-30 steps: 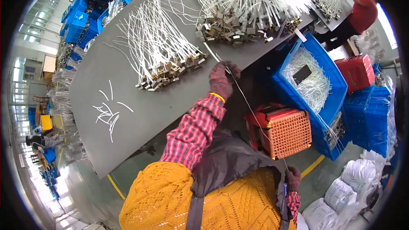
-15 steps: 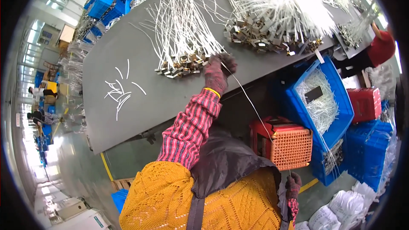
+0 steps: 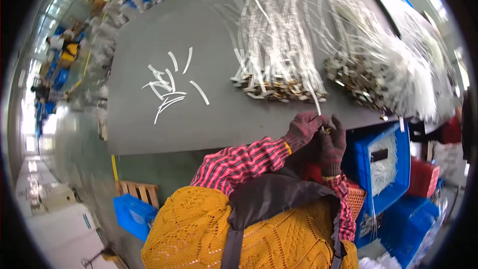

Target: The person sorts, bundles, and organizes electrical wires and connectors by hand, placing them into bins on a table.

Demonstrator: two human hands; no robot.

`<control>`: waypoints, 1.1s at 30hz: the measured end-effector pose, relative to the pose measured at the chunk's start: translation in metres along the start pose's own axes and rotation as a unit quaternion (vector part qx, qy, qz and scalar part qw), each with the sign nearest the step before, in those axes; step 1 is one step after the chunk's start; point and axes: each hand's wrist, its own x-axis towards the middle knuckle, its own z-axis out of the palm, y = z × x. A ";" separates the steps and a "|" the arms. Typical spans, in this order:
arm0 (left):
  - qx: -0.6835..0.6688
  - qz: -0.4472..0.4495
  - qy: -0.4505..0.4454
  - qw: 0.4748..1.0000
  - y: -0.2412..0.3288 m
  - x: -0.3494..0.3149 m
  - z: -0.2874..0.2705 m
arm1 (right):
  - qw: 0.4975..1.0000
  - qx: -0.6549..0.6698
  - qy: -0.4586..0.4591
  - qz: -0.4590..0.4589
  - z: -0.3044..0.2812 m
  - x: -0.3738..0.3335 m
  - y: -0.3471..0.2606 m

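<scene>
My gloved left hand (image 3: 304,128) and gloved right hand (image 3: 332,144) meet at the table's near edge. The left fingers pinch a white cable (image 3: 317,104) close to its end. That cable runs from the hand back over the pile, though its full path is hard to follow. A small brass-coloured piece (image 3: 326,129) shows between the right thumb and fingers, at the cable's end. Just beyond the hands lies a bundle of white cables (image 3: 279,35), its metal connectors (image 3: 279,89) facing me.
Short white offcuts (image 3: 167,87) lie on the left of the grey table (image 3: 219,124). Another cable pile (image 3: 368,60) spreads at the right. A blue crate (image 3: 361,169) with white strands stands below, beside a woven orange seat (image 3: 355,199). A blue box (image 3: 132,214) sits on the floor.
My right hand has come up from low at the right to meet the left. My left hand has drawn back from the bundle toward the table's edge. The whole view has shifted.
</scene>
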 end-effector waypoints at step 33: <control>0.632 -0.243 0.323 0.661 0.017 -0.112 -0.474 | 0.744 -0.510 -0.427 -0.072 0.324 0.059 0.086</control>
